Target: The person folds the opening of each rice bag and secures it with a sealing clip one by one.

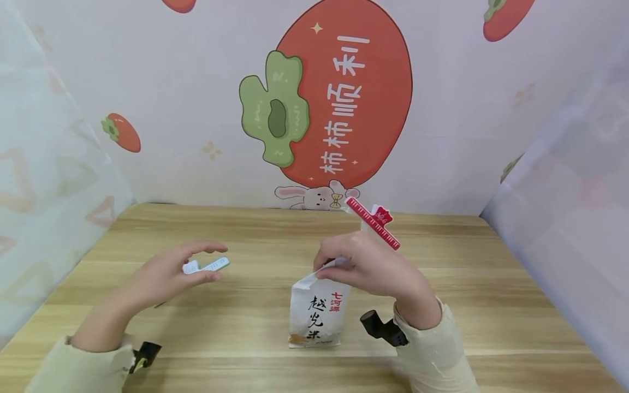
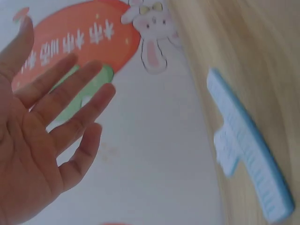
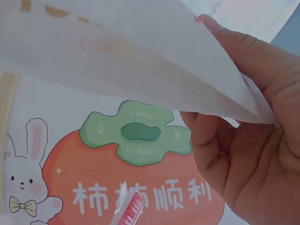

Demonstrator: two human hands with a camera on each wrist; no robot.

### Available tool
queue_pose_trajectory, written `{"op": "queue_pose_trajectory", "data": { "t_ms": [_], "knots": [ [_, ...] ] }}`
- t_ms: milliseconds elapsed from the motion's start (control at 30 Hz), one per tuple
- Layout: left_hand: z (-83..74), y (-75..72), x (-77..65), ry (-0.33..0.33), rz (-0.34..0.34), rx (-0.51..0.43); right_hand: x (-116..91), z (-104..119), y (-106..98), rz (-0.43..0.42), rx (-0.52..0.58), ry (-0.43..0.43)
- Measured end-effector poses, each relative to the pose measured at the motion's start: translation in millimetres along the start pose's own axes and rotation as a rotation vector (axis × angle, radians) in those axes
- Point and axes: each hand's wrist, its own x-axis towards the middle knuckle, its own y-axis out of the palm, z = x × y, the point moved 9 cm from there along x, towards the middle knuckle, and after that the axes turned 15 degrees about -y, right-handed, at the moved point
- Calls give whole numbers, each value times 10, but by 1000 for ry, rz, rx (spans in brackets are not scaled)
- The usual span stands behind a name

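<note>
My right hand [image 1: 368, 262] pinches the folded top edge of a white paper rice bag [image 1: 314, 316] printed with black and red characters. The bag hangs or stands upright; whether its base touches the table I cannot tell. In the right wrist view the thumb and fingers lie on either side of the paper [image 3: 140, 79]. My left hand [image 1: 167, 273] is held with fingers apart and nothing in it. A light blue sealing clip [image 2: 248, 150] lies on the table beyond its spread fingers. Past the right hand is a red sealing clip [image 1: 371, 221] with piano-key markings.
Clear plastic [image 3: 123, 197] shows beside the red clip; what it belongs to is mostly hidden. The wooden table [image 1: 255, 229] ends at a printed backdrop [image 1: 196, 109], with pale cloth walls on both sides. Black wrist devices [image 1: 383, 327] sit at the sleeves.
</note>
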Motion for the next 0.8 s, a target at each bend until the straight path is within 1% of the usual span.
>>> {"op": "queue_pose_trajectory", "data": {
  "t_ms": [67,167,267,367,500,567,700,800],
  "knots": [
    [113,-55,-4,2,9,-7,4,-4,9,4,17,-1],
    [307,-117,8,-19,40,-18,13,-9,28,10,37,6],
    [494,-138,56,-42,60,-12,16,-8,33,11,36,2],
    [630,-127,114,-53,76,-4,19,-5,33,12,30,-9],
    [748,-89,207,-83,96,6,19,0,17,10,18,-16],
    [793,-45,259,-93,122,2,11,3,3,8,8,-16],
    [875,54,331,-75,180,-2,-11,5,-2,15,9,-6],
    [934,85,343,-50,201,16,-11,4,10,21,19,-11]
  ]
}}
